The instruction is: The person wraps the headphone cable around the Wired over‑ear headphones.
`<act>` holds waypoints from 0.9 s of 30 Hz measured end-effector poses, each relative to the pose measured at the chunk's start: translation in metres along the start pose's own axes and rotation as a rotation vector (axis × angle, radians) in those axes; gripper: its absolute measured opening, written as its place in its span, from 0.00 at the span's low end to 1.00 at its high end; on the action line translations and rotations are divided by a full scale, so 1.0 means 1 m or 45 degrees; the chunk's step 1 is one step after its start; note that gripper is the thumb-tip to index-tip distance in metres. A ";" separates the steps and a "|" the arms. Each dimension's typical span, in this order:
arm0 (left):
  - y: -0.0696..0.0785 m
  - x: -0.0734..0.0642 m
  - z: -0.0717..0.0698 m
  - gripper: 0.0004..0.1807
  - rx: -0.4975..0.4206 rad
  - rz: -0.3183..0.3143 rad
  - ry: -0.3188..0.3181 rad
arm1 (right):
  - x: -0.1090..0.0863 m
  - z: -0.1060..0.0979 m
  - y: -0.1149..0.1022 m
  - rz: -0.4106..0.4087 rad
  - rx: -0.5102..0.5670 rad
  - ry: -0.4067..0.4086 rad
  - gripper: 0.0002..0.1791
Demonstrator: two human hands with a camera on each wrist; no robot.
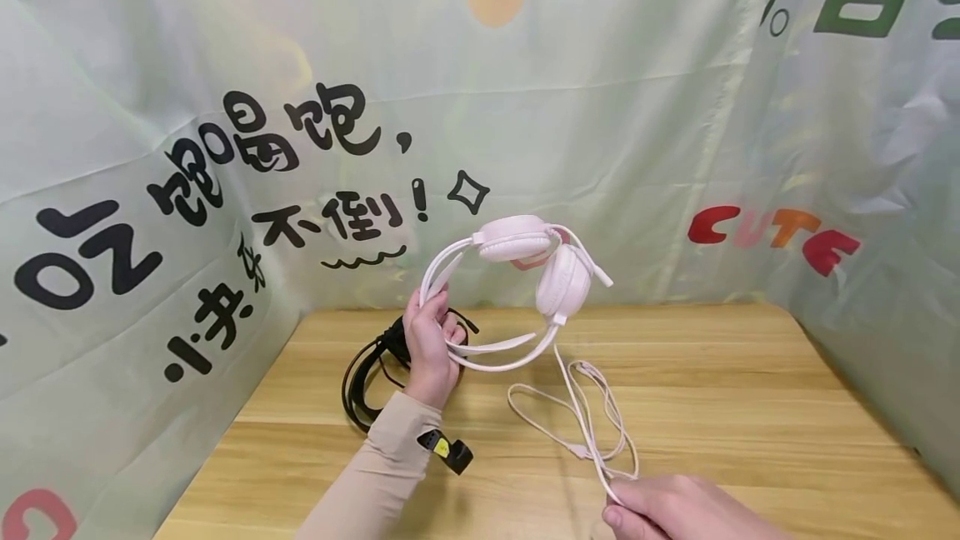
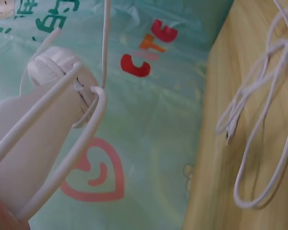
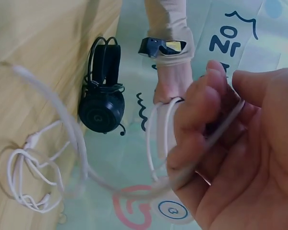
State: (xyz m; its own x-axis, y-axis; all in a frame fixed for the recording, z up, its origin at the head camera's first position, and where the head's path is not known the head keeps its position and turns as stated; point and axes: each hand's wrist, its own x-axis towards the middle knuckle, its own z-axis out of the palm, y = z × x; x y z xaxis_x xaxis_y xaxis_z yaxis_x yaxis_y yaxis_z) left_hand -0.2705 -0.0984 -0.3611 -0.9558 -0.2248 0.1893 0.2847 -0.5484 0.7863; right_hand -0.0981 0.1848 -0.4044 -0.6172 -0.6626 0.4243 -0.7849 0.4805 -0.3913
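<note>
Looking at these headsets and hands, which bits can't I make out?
Head view: part of the black headset, behind the left hand.
Head view: part of the right hand, cut off by the bottom edge.
Left wrist view: most of the left hand, cut off at the lower left.
Right wrist view: part of the white headset, behind the right hand; the white cable, blurred up close.

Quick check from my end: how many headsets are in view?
2. The white headset is gripped by the left hand above the table; the black headset lies on the table, partly hidden by that hand in the head view.
</note>
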 end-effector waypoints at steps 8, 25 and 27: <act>-0.009 0.004 -0.006 0.02 0.090 0.042 -0.048 | -0.006 -0.013 0.004 -0.013 -0.197 0.096 0.16; -0.016 0.002 -0.006 0.06 0.363 0.124 -0.058 | 0.021 -0.071 0.008 -0.157 -0.632 0.526 0.21; -0.017 0.003 -0.007 0.07 0.412 0.123 -0.055 | 0.026 -0.076 0.010 -0.171 -0.679 0.559 0.24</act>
State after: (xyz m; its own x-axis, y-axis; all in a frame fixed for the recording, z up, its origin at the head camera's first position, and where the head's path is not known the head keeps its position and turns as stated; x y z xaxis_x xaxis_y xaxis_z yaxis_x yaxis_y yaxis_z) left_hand -0.2775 -0.0946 -0.3782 -0.9296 -0.2254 0.2915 0.3430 -0.2408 0.9079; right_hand -0.1260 0.2165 -0.3351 -0.3901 -0.4971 0.7751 -0.7067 0.7012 0.0940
